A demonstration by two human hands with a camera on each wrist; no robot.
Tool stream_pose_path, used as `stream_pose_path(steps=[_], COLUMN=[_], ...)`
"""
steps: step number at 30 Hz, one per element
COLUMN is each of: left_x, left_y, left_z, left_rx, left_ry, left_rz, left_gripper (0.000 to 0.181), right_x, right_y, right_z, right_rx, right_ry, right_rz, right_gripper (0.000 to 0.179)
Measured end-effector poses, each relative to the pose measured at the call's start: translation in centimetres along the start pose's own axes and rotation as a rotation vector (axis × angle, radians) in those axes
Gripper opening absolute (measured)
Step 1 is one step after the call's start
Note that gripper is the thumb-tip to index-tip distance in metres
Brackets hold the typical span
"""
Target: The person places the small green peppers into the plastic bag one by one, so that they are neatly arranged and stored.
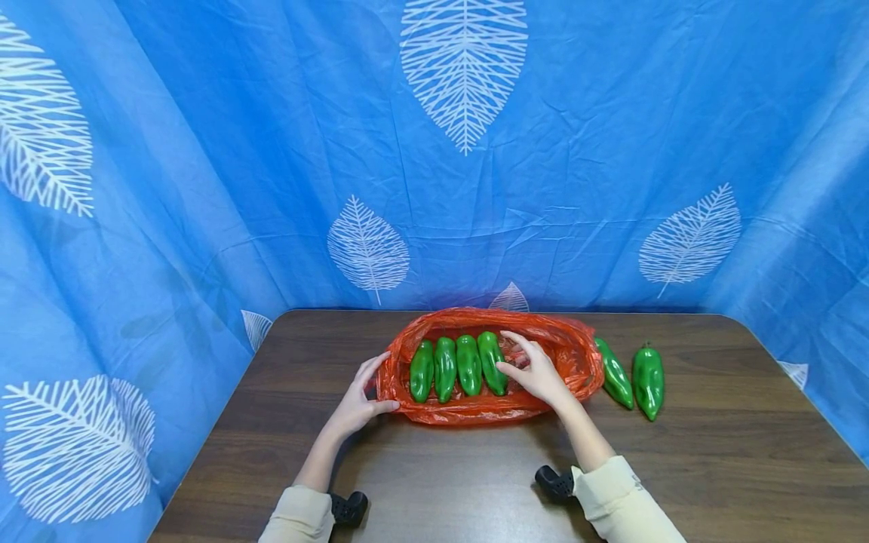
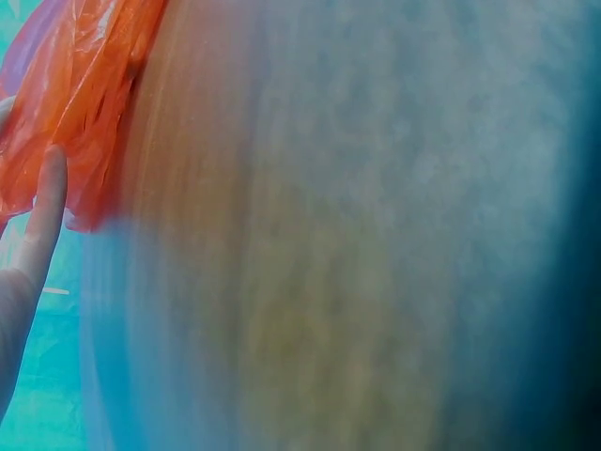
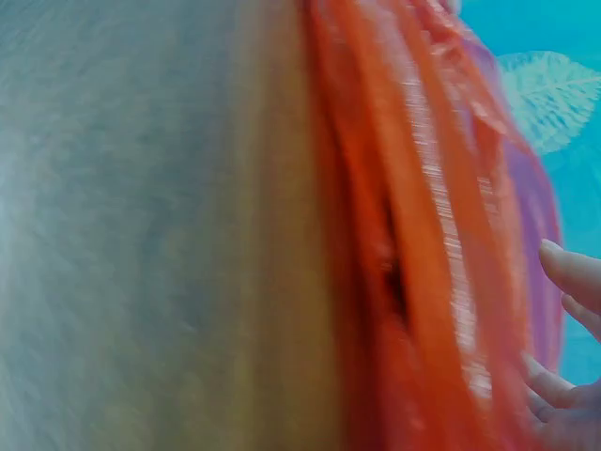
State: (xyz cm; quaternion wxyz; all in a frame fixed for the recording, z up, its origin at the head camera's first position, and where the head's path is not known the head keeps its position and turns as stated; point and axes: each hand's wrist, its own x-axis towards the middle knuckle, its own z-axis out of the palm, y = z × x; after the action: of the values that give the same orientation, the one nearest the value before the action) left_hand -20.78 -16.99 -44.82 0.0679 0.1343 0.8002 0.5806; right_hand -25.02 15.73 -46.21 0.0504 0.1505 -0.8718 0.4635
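Observation:
A red plastic bag (image 1: 468, 413) lies spread wide on the table, with several green peppers (image 1: 445, 369) side by side in its left half. My left hand (image 1: 358, 396) holds the bag's left end, thumb at the front rim and fingers farther back. In the left wrist view, the thumb (image 2: 49, 202) lies along the red plastic. My right hand (image 1: 539, 373) reaches over the front rim into the bag. Its spread thumb and fingers are right beside the rightmost pepper (image 1: 492, 363) in the row. Nothing shows between them in the right wrist view.
Two more green peppers, one leaning by the bag (image 1: 616, 375) and one farther right (image 1: 648, 383), lie on the brown wooden table (image 1: 733, 422). A blue curtain (image 1: 570, 151) with white leaf prints hangs behind it. Black wrist cameras (image 1: 555, 483) sit below the forearms.

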Motion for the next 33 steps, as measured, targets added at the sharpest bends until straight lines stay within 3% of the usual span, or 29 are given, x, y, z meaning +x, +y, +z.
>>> stream_pose_path(steps=[10,20,28,33], left_x=[0.0,-0.1,-0.1,0.0], left_y=[-0.1,-0.1,-0.1,-0.1], left_z=[-0.1,-0.1,-0.1,-0.2], left_rx=[-0.003,-0.007,0.009,0.006], left_ry=[-0.01,-0.015,-0.014,-0.02], left_rz=[0.003,-0.005,0.006,-0.014], left_gripper=[0.08,0.079,0.079,0.079], right_x=[-0.9,-3.0,-5.5,-6.7], right_y=[-1.4,-1.3,1.0,6.4], right_z=[-4.5,-9.7,-13.1,-15.3], right_rx=[0.079,0.072,0.048,0.019], right_ry=[0.089,0.251,0.357,0.399], right_rz=[0.022,0.084,0.234,0.342], right_gripper=[0.057,0.059,0.061,0.065])
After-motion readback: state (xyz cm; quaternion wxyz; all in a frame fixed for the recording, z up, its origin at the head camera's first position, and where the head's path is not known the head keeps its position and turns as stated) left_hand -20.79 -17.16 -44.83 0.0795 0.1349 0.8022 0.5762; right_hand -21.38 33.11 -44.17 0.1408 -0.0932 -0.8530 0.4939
